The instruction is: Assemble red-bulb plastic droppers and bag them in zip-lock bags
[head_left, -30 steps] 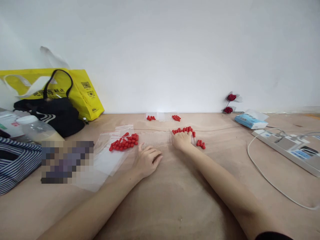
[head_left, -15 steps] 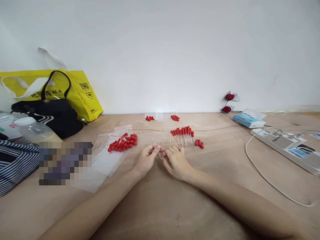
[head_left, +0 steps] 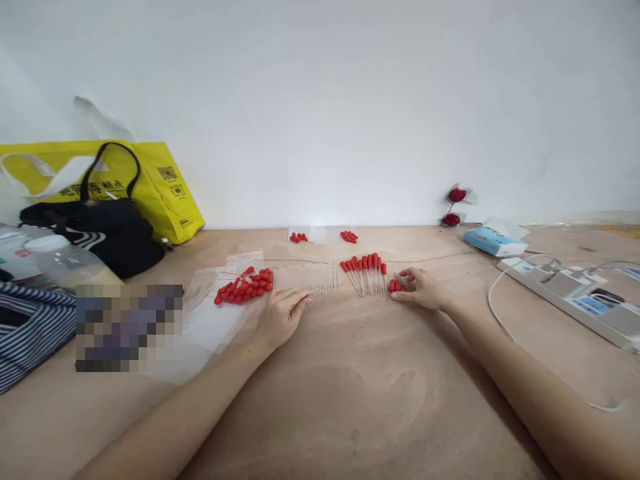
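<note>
My left hand (head_left: 284,317) is closed in a pinch on a thin clear glass tube (head_left: 315,291), whose tip shows past the fingertips. Just behind it lies a row of clear glass dropper tubes (head_left: 306,277). My right hand (head_left: 423,290) reaches to a few loose red rubber bulbs (head_left: 395,286), thumb and fingers apart around them. Between the hands, droppers with red bulbs fitted (head_left: 367,272) lie side by side. A larger heap of red rubber bulbs (head_left: 244,287) rests on clear zip bags (head_left: 213,327) left of my left hand.
By the wall lie small bags with red bulbs (head_left: 299,237). At right are a tissue pack (head_left: 495,240), a power strip (head_left: 575,300) with a white cable, and artificial roses (head_left: 456,195). A yellow bag (head_left: 175,213), a black bag (head_left: 115,233) and a bottle (head_left: 75,263) stand at left.
My right hand has left the left hand and moved right to the loose red bulbs, its fingers spreading. My left hand has shifted slightly left, still pinching the thin tube.
</note>
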`<action>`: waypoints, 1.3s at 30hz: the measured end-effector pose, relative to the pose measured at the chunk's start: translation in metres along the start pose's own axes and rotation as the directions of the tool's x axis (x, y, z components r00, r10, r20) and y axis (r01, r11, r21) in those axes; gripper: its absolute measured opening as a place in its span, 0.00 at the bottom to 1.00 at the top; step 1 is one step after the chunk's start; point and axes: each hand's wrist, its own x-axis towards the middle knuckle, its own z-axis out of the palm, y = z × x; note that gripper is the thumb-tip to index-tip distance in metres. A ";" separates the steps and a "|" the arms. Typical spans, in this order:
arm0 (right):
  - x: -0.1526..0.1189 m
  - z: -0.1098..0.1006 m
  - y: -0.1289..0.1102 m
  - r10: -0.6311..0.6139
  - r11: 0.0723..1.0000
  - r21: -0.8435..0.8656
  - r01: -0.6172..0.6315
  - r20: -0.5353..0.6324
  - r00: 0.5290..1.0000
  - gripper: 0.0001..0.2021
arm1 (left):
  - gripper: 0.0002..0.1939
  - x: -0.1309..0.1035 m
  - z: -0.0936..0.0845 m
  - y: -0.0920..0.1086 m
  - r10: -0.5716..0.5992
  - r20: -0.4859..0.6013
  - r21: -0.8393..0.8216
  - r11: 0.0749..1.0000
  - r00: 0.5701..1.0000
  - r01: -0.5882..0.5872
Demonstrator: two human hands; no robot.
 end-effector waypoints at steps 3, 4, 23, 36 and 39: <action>0.002 0.001 0.000 -0.029 0.992 0.127 0.012 0.135 0.990 0.26 | 0.11 0.000 0.000 0.000 0.008 0.013 0.010 1.000 1.000 -0.008; 0.003 0.002 -0.001 -0.037 0.985 0.171 0.009 0.160 0.986 0.25 | 0.11 0.000 0.000 -0.001 0.008 0.019 0.011 1.000 1.000 -0.008; -0.025 0.043 -0.095 -0.414 0.860 0.267 0.436 -0.137 0.900 0.07 | 0.10 -0.002 -0.003 0.007 0.088 0.058 0.104 0.990 0.994 -0.094; -0.037 0.076 -0.121 -0.506 0.773 0.360 0.521 -0.144 0.850 0.05 | 0.09 -0.002 -0.002 0.009 0.133 0.083 0.152 0.978 0.988 -0.145; -0.037 0.076 -0.121 -0.512 0.788 0.315 0.529 -0.140 0.847 0.04 | 0.10 -0.002 -0.001 0.009 0.165 0.083 0.152 0.972 0.983 -0.177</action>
